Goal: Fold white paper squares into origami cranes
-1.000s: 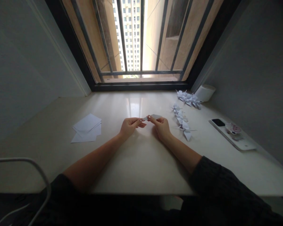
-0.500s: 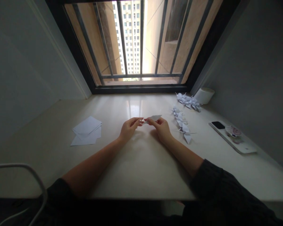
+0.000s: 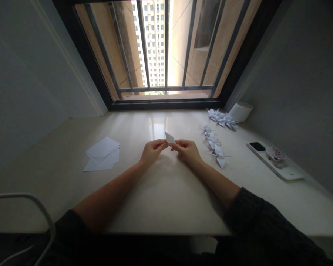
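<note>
- While the table (image 3: 161, 195) is viewed from above, paper folding is judged to be in hand at its middle, below the barred window (image 3: 166, 51).
- Loose sheets (image 3: 102, 153) are stacked well to the left, and a phone (image 3: 274, 160) is laid at the right.
- Folded cranes (image 3: 214, 146) are lined up just right of the hands, and more are heaped near a cup (image 3: 241, 111).
- The left hand (image 3: 152, 150) and right hand (image 3: 188, 150) are raised just above the table, with fingertips closed on the paper from either side.
- A crease is judged to be under way; for a next fold, a firm pinch and matched edges would be called for.
- The paper (image 3: 170, 137) is seen as white, small and folded to a pointed flap, held upright between the fingertips.
</note>
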`<action>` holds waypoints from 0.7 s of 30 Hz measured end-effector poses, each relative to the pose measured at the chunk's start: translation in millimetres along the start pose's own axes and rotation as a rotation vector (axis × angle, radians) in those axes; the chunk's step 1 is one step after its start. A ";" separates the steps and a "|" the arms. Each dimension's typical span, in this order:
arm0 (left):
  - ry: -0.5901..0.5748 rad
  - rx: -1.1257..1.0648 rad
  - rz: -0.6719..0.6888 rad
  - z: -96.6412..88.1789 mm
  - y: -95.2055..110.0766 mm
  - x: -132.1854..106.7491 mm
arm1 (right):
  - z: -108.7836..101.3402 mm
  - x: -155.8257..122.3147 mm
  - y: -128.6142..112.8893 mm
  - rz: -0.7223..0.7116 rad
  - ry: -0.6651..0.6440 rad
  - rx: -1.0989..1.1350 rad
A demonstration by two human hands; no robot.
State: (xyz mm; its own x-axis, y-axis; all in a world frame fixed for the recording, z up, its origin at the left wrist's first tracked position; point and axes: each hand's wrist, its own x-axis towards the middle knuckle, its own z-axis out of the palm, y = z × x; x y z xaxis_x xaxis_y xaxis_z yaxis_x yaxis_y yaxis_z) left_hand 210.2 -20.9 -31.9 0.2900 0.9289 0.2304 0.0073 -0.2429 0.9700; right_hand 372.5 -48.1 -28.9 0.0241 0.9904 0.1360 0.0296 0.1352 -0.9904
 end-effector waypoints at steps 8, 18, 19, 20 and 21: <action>-0.012 0.029 -0.022 0.8 1.4 -0.8 | 0.6 0.8 1.7 -0.001 0.053 0.106; -0.044 0.055 -0.039 1.4 2.8 -1.3 | -0.5 2.2 9.7 -0.079 0.097 -0.065; -0.037 0.056 -0.043 1.5 2.3 -1.3 | -1.0 1.9 9.5 -0.090 0.111 -0.114; -0.032 0.056 -0.044 1.5 1.7 -1.3 | -1.5 1.5 9.1 -0.103 0.125 -0.160; -0.030 0.053 -0.044 1.3 0.9 -1.2 | -1.8 1.0 8.7 -0.116 0.138 -0.198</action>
State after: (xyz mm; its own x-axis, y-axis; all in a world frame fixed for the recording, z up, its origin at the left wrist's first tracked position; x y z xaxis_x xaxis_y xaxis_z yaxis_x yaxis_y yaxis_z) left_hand 211.2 -22.6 -31.4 0.3171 0.9302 0.1847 0.0706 -0.2174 0.9735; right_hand 374.6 -46.0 -37.3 0.1452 0.9536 0.2638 0.2347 0.2258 -0.9455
